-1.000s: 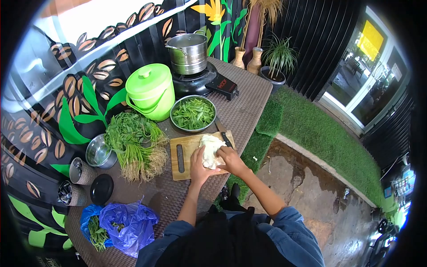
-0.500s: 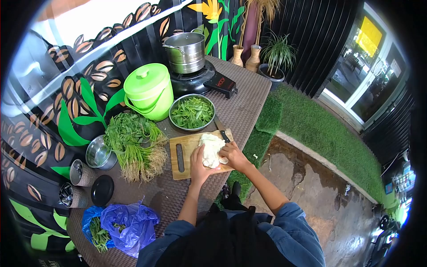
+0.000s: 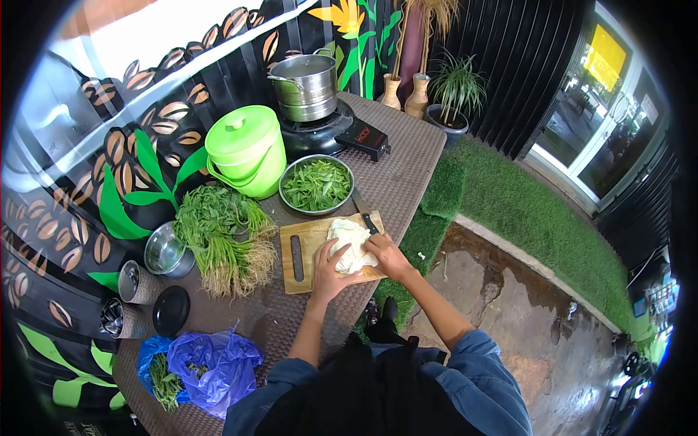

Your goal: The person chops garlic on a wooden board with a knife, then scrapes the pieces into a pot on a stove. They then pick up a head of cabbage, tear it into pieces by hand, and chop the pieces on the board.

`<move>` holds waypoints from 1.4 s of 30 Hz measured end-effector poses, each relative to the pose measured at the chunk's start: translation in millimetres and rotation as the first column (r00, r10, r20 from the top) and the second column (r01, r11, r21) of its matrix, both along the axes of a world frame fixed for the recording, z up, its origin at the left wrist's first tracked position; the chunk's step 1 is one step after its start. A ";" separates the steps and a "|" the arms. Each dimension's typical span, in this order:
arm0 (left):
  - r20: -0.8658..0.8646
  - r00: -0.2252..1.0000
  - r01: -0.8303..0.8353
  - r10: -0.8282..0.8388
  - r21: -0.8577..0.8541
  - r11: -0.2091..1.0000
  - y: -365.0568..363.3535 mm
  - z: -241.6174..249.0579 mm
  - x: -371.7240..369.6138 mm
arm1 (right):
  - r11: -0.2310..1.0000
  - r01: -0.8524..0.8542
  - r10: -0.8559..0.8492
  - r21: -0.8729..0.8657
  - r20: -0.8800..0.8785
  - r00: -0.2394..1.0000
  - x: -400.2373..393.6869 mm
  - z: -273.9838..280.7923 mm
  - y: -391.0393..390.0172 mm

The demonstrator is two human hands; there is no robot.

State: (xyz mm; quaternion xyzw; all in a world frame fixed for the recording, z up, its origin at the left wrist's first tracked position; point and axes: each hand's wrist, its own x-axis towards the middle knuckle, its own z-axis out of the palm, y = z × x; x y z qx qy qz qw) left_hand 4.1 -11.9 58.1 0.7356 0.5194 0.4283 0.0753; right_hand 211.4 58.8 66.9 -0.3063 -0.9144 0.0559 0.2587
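Left hand (image 3: 331, 272) cups the white bundle (image 3: 350, 235) from eight o'clock, right hand (image 3: 388, 256) holds its three-o'clock edge; best keep both clear of the one-o'clock knife (image 3: 361, 206).

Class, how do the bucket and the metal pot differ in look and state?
The bucket is lidded, while the metal pot is open. The bucket looks bright green, the pot silvery. The bucket stands on the table; the pot sits on the black stove. Both are round and upright.
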 end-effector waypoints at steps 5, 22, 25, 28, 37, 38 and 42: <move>-0.052 0.998 0.024 -0.022 0.043 0.999 4.8 4.1 -3.4 | 0.998 -0.008 0.008 -0.063 -0.014 1.000 -0.6 5.4 -0.1; -0.004 0.958 0.287 -0.287 -0.020 0.958 46.8 28.4 -14.2 | 0.997 0.050 -0.056 -0.063 -0.095 0.994 -4.4 1.0 -5.3; -0.100 0.943 0.319 -0.317 -0.002 0.948 57.5 33.3 -12.7 | 0.992 0.072 -0.080 -0.101 -0.080 0.994 -4.6 1.7 -7.1; -0.138 0.944 0.302 -0.301 -0.010 0.953 57.1 33.7 -10.0 | 0.991 0.091 -0.097 -0.098 -0.064 0.993 -5.0 2.2 -8.2; -0.128 0.926 0.347 -0.356 -0.086 0.934 63.3 28.6 -13.1 | 0.988 0.094 -0.099 -0.126 -0.037 0.994 -4.2 1.9 -8.1; -0.127 0.927 0.345 -0.353 -0.084 0.935 61.6 30.7 -12.4 | 0.988 0.091 -0.096 -0.124 -0.035 0.995 -5.4 3.5 -8.4; -0.189 0.932 0.316 -0.310 0.002 0.949 58.7 28.6 -8.8 | 0.988 0.100 -0.104 -0.115 -0.028 0.994 -5.4 2.7 -8.3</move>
